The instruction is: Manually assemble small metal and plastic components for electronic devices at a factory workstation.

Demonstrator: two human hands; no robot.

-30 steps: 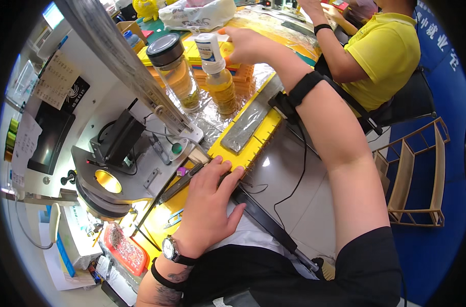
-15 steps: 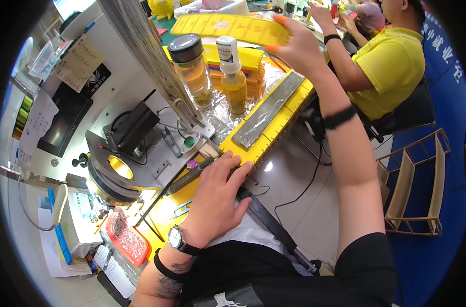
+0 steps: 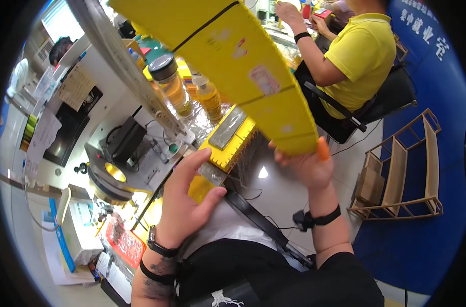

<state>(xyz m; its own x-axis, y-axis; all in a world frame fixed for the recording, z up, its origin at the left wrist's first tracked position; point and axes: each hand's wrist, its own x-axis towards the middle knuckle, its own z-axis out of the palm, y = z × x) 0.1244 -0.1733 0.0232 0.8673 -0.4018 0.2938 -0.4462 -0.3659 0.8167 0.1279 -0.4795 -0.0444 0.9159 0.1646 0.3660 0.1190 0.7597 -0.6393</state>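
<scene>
Right hand [image 3: 305, 166] raised, gripping yellow tray [image 3: 233, 61] | left hand [image 3: 184, 202] open, lifted

The big tray [image 3: 233, 66] is bright yellow with a thin black line. The finger cot [image 3: 323, 149] is orange. The wrist strap [image 3: 314, 219] is black. The jar [image 3: 172, 84] holds golden liquid under a black lid. The coworker's shirt [image 3: 363, 53] is yellow.

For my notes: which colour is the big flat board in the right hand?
Yellow board, in the head view.
</scene>
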